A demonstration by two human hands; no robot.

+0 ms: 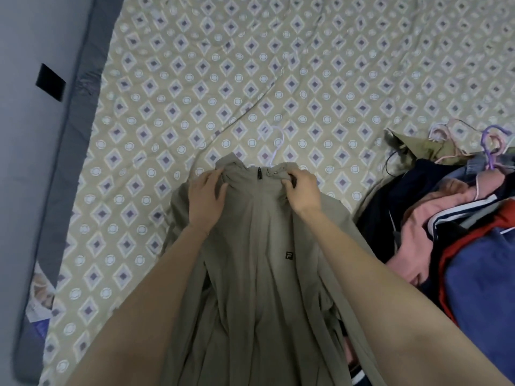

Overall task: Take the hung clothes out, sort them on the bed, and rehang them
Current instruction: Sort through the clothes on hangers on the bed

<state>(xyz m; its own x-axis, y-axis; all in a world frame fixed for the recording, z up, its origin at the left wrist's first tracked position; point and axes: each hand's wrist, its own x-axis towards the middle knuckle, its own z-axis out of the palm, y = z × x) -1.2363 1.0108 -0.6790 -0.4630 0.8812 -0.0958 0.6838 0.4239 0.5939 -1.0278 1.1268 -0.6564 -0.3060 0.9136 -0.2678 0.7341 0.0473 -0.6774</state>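
A greyish-khaki jacket (259,274) lies front-up on the bed (195,79), lengthwise, with its collar away from the person and its body running off the bottom edge of the view. It is thin, softly creased fabric, zipped up to a stand-up collar with a dark zip pull (259,173) at the throat and a small dark square logo (289,255) on the chest. The pale lilac hook of a hanger (278,143) sticks out past the collar and rests on the diamond-patterned bedspread.

Both hands are at the collar. The left hand (206,196) lies on its left side, fingers lightly bent over the fabric, apparently pinching a fold against the thumb, though the grip is partly hidden. The right hand (302,192) has its fingers curled tight round the collar's right edge.

Just beside the jacket, on the right, sits a pile of clothes (459,232) in navy, pink, red and blue, with purple and pink hangers (492,146) on top.
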